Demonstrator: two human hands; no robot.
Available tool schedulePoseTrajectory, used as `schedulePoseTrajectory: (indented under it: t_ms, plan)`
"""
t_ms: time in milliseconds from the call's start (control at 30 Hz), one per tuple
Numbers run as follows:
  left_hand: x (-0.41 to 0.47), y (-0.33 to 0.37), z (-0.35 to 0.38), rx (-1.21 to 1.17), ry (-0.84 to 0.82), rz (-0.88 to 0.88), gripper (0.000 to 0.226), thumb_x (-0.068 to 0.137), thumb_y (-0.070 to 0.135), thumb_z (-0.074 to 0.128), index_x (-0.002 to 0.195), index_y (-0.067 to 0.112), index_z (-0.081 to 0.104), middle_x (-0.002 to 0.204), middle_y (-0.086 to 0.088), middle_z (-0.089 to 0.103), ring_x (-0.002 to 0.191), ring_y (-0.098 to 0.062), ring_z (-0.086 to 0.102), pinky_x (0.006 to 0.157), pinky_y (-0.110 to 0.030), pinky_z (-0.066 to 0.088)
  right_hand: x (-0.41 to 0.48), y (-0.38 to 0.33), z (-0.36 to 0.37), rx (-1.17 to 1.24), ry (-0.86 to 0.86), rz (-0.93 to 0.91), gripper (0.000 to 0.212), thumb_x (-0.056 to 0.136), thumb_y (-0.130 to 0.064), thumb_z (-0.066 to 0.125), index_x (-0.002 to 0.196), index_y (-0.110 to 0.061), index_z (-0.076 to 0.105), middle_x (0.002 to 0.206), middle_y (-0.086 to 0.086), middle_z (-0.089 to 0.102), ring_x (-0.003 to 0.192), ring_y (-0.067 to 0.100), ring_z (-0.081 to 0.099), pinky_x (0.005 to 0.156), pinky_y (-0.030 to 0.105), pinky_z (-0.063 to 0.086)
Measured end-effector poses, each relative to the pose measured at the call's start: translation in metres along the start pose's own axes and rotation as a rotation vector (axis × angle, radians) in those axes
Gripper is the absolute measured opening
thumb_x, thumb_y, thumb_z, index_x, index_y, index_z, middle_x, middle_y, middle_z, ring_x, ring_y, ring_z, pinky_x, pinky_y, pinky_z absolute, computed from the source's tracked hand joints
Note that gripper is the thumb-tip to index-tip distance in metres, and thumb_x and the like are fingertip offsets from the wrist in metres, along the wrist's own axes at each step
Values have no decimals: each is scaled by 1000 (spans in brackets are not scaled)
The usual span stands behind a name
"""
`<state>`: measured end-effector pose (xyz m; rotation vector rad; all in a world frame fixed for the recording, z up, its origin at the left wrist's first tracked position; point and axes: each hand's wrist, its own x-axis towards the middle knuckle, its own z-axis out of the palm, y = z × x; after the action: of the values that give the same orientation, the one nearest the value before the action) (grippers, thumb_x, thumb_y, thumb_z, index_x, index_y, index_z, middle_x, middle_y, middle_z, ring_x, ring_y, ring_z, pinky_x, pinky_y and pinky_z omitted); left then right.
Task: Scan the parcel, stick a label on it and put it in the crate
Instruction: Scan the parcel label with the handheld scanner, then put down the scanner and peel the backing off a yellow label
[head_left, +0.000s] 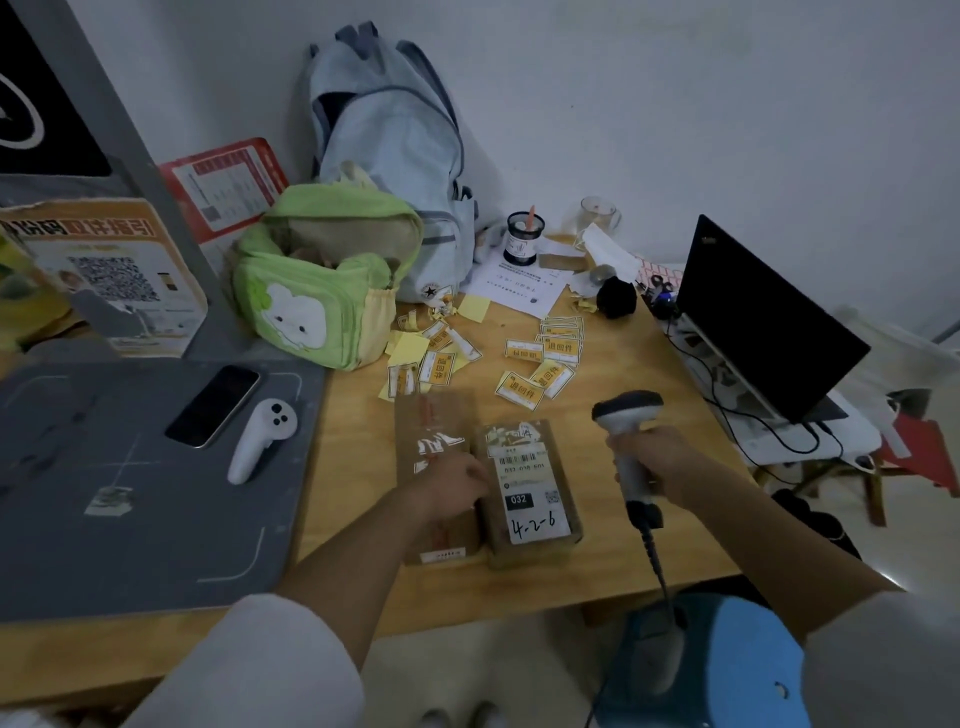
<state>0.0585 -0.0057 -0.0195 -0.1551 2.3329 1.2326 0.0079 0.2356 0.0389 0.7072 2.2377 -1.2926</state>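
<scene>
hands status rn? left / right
Left hand: resting on the parcel; whether it grips, cannot tell.
Right hand: closed around the barcode scanner.

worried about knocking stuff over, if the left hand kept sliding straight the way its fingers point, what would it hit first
Most likely the parcel with the white shipping label: the left hand points right, fingers at that parcel's left edge. Whether they already touch it is unclear, since depth is hard to judge here.

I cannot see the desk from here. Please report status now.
Right hand grips scanner. Left hand rests on parcel, white shipping label up. Yellow labels loose behind it. Nothing blocking.
</scene>
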Motion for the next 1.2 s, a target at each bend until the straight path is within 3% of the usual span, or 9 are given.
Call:
schedulePoseTrajectory:
  t_ms: [100,233,433,600,733,833,1067,1133,1200]
  plan:
    - [3,-2,2,-15,72,18,27,90,6,52,115,2,61,110,-4,57,103,-16,51,84,-25,41,15,19,0,-109,22,24,43,84,-19,69,113,8,53,110,22,59,105,39,57,79,42,48]
    - [9,-2,1,-42,174,34,25,89,6,52,111,6,63,115,-6,61,100,-17,54,81,-28,43,25,46,-3,-270,16,40,34,87,-18,67,100,5,47,84,16,51,87,32,50,72,38,39]
    - [22,-3,1,-51,201,35,14,91,14,53,98,10,64,101,-3,60,100,-21,57,81,-28,41,40,80,-2,-649,-9,74,39,96,-21,51,123,7,50,97,14,58,96,30,59,74,33,49]
    - [22,-8,9,-1,158,29,21,90,9,54,108,4,63,112,-9,62,99,-17,54,83,-27,41,49,101,15,-547,72,163,46,98,-18,39,138,3,34,130,23,51,110,36,56,88,41,49]
    - [18,-5,13,71,156,82,17,86,14,60,99,5,67,112,-7,63,103,-23,57,86,-34,47,50,121,24,-434,160,129,38,98,-26,39,126,0,40,99,15,52,85,32,56,71,40,49]
    - [18,-1,15,114,141,120,21,85,15,61,102,2,66,117,-14,60,100,-26,57,85,-34,47,50,127,23,-434,175,99,36,97,-27,41,121,-1,43,93,12,50,79,29,51,66,36,41]
    - [14,7,19,146,82,73,24,88,11,55,110,5,63,113,-7,52,105,-23,51,89,-28,40,34,123,13,-626,92,63,46,96,-22,38,134,2,28,130,25,47,114,38,53,93,41,46]
    - [14,8,18,134,31,44,13,88,10,54,98,11,62,105,-6,53,98,-22,51,91,-34,44,30,120,6,-672,74,130,66,92,-18,51,141,2,13,136,23,43,118,34,52,96,36,47]
    - [12,14,12,144,1,27,19,88,13,55,104,9,63,110,-7,58,101,-23,55,96,-40,47,28,117,-2,-538,84,173,87,86,-23,62,147,2,4,136,24,45,117,35,54,88,37,50]
